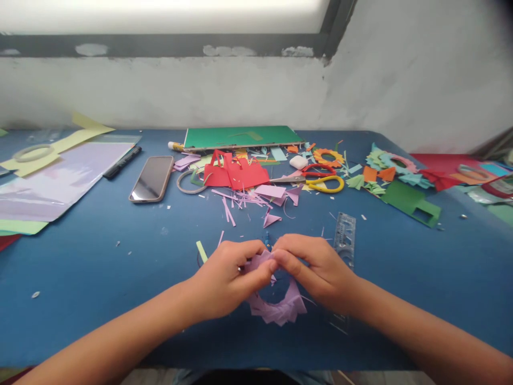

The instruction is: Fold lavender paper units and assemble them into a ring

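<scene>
"Where are you sitting?"

"At the blue table (pixel 100 289), both forearms reaching in over its near edge."

"And your hands?"

"My left hand (pixel 228 278) is clamped on the folds, thumb on top. My right hand (pixel 316 267) has its thumb and fingertips pinched together on the far edge, touching the left thumb."

"On the folds of what?"

"The purple paper ring (pixel 276 313), between my hands, its near curve towards me. I'd call this the joining step, fitting or pressing folded units at the far side. My fingers hide whether it's closed there."

"So what would the next move call for?"

"Steady left fingers, I think, and a light right push to seat the fold without buckling its neighbours."

"Any spares?"

"Perhaps that folded purple piece (pixel 271 218), lying just beyond my fingers."
</scene>
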`<state>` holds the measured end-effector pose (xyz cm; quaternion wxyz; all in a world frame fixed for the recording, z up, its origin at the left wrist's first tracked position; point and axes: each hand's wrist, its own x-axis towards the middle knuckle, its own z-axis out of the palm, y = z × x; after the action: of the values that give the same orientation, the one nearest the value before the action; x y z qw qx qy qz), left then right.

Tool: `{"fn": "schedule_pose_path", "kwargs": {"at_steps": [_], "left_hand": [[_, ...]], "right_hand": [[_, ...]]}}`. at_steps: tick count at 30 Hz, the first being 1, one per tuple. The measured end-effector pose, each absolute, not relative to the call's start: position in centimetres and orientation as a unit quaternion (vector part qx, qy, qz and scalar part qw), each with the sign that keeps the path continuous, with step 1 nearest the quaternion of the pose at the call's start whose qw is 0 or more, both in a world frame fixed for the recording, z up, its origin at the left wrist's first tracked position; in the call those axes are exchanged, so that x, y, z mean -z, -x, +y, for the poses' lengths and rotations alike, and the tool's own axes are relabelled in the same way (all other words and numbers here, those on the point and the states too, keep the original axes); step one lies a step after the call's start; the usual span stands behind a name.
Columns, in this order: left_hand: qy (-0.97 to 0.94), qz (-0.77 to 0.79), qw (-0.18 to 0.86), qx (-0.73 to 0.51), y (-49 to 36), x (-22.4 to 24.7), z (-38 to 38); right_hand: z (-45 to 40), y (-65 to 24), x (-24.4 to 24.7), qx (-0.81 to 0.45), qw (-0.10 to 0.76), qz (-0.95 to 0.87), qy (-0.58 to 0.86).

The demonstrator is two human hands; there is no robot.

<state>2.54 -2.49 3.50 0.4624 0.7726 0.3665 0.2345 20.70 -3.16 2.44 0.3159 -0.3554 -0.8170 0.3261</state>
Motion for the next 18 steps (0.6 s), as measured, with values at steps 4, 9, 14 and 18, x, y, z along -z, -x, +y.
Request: {"fn": "schedule_pose_path", "kwargs": {"at_steps": [4,9,14,18], "left_hand": [[-0.714,0.37,0.517,-0.293,-2.5,-3.4,-2.5],[-0.696,0.377,0.451,-0.412,-2.3,-2.8,-2.5],[-0.757,0.36,0.359,-0.41,-2.2,-2.5,-2.7],[-0.78,0.35,0.336,-0.396,-2.1,-2.4,-2.6]], "right_hand": [[-3.3,-20.6,-2.8,-0.305,0.38,-0.777,0.398],[-3.1,-20.6,-2.8,-0.303,0.396,-0.764,0.408],[-3.1,-20.6,-2.7,-0.321,0.37,-0.781,0.388],[-2.9,-20.8,-2.7,-0.304,0.34,-0.806,0.378]]}}
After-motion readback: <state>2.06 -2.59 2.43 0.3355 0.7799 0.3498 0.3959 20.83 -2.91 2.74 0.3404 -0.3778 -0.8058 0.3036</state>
